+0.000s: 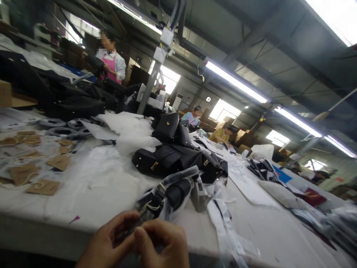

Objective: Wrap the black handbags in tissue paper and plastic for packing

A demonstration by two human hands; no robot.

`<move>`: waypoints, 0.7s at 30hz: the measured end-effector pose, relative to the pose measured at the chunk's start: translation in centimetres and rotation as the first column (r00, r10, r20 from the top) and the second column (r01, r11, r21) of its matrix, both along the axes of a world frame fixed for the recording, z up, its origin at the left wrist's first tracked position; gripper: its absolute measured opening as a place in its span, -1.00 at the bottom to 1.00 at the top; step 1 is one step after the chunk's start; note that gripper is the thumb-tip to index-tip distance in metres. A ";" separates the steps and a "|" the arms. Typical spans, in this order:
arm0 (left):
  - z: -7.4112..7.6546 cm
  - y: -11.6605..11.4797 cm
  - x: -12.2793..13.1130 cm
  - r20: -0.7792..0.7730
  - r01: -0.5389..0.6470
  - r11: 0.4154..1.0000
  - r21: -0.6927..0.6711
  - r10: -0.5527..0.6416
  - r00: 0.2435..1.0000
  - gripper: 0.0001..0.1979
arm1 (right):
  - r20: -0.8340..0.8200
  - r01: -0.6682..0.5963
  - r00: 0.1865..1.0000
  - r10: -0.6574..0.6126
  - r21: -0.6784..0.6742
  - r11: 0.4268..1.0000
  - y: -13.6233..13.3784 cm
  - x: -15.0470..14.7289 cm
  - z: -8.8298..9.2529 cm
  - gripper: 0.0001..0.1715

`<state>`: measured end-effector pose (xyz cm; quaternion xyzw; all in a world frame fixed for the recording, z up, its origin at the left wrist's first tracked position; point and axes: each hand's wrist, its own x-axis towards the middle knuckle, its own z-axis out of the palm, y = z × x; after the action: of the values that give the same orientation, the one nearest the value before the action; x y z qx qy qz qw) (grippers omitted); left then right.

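At the table's near edge, my left hand (111,240) and my right hand (164,242) meet, thumbs and fingertips pinched together. Whatever they hold is small and hidden by the fingers. Just beyond them lies a black bag (177,193) with clear plastic around its strap (181,175) and a pale cord (150,206) on its near end. To its right stands a grey wrapped piece (200,195). Behind are black handbags with gold clasps, one lying flat (158,162) and one upright (166,126).
Brown paper tags (44,187) with cords lie on the left, near coiled grey straps (63,130). White sheets (125,126) are piled mid-table. Plastic strips (225,223) hang at the front right edge. A post (150,89) rises behind the bags. Co-workers, one in a pink apron (110,67), stand farther back.
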<state>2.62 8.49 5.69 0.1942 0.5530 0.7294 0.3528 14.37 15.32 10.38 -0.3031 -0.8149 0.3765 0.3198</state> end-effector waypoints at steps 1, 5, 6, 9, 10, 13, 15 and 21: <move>0.1 0.0 -0.1 0.008 0.035 0.999 0.010 -0.035 0.999 -0.35 | 0.034 0.010 0.999 -0.012 0.040 0.999 0.3 -0.3 0.3 -0.57; 0.1 0.0 -0.7 0.011 0.169 0.984 0.049 -0.170 0.985 -0.40 | 0.134 0.073 0.987 -0.088 0.115 0.991 1.3 -0.7 1.0 -0.53; 0.1 0.0 -0.9 0.008 0.187 0.981 0.055 -0.187 0.982 -0.42 | 0.148 0.082 0.984 -0.098 0.110 0.991 1.4 -0.7 1.0 -0.53; 0.2 -0.1 -1.1 0.008 0.229 0.971 0.068 -0.230 0.973 -0.44 | 0.176 0.111 0.977 -0.123 0.076 0.991 1.5 -0.9 1.2 -0.56; 0.2 -0.1 -1.2 0.014 0.239 0.968 0.076 -0.241 0.970 -0.44 | 0.191 0.120 0.973 -0.132 0.075 0.990 1.4 -1.0 1.4 -0.57; 0.4 -0.2 -1.2 0.056 0.273 0.955 0.114 -0.280 0.958 -0.44 | 0.231 0.124 0.963 -0.142 0.091 0.988 1.3 -1.1 2.0 -0.55; 0.4 -0.1 -1.3 0.103 0.305 0.943 0.130 -0.319 0.942 -0.42 | 0.231 0.109 0.965 -0.126 0.086 0.990 1.4 -1.0 2.2 -0.53; -0.1 0.1 -1.7 0.238 0.328 0.940 0.097 -0.342 0.909 -0.31 | 0.137 -0.018 0.989 0.050 -0.221 0.975 1.5 0.0 1.1 -0.44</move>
<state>0.90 8.58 5.64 0.2018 0.4419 0.6917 0.5344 14.34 16.84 11.49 -0.3484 -0.7942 0.4469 0.2192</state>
